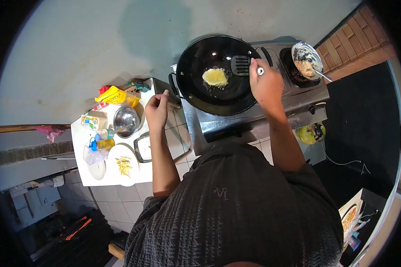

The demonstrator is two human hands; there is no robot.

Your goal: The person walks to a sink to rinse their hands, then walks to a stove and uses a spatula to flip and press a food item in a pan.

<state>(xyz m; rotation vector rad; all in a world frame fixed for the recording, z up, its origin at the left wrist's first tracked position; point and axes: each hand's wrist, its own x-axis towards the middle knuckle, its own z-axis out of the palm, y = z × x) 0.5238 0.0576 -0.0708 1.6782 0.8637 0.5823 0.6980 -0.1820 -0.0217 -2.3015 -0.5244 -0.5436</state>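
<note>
A black wok (216, 103) sits on the left burner of a steel stove (249, 121). One yellow piece of food (215, 77) lies in it, with small bubbles around its edge. My right hand (266, 84) is closed round the handle of a black slotted spatula (240, 65), whose blade is over the wok, right of the food. To the left of the wok, my left hand (157, 109) is raised near the wok's left handle, its fingers curled and thumb up, with nothing visible in them.
On the stove's right burner stands a bowl (306, 54) with batter and a spoon. A white table (87, 173) at the left holds a steel bowl (126, 121), a plate (116, 171) of pale strips, a black-rimmed tray (137, 151), a yellow bottle (103, 144) and packets.
</note>
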